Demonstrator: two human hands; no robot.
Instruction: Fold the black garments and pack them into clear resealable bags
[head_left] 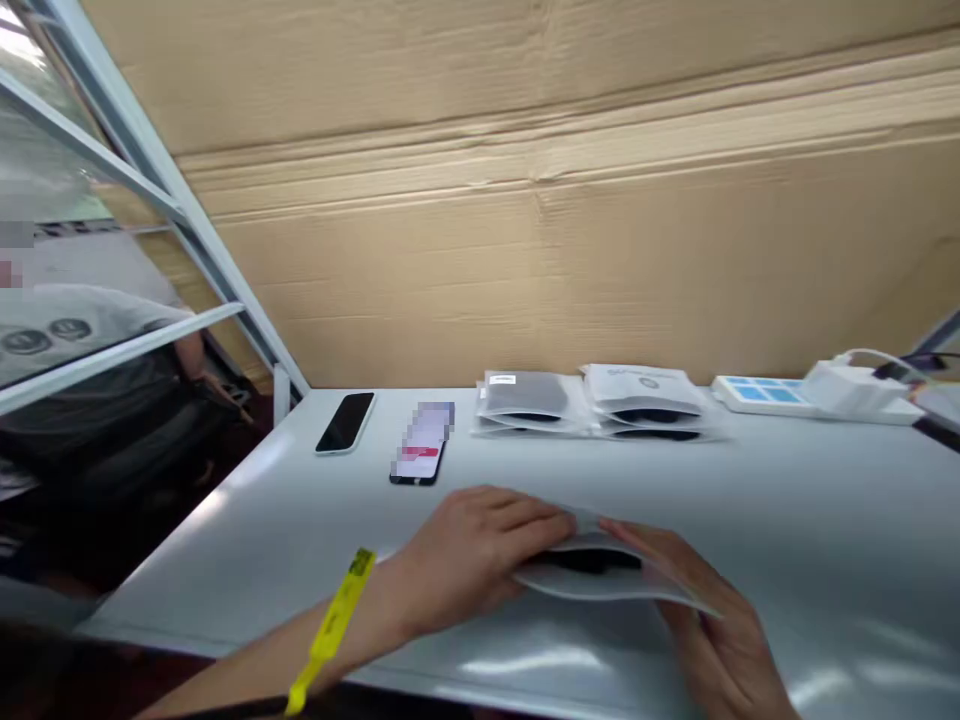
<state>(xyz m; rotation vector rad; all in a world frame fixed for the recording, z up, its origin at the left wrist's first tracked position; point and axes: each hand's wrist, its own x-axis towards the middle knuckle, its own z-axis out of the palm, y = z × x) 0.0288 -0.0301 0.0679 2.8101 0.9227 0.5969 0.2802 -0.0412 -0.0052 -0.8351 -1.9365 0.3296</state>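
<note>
While both hands grip it, the pouch [600, 570] hovers above the table [787, 540].

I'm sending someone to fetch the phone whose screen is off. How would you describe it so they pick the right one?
Start at the white table in front of the cardboard wall. Near its far left corner, two phones lie side by side. Take the dark phone, the leftmost one nearest the metal frame; its neighbour, the lit phone, shows a bright screen.
</note>
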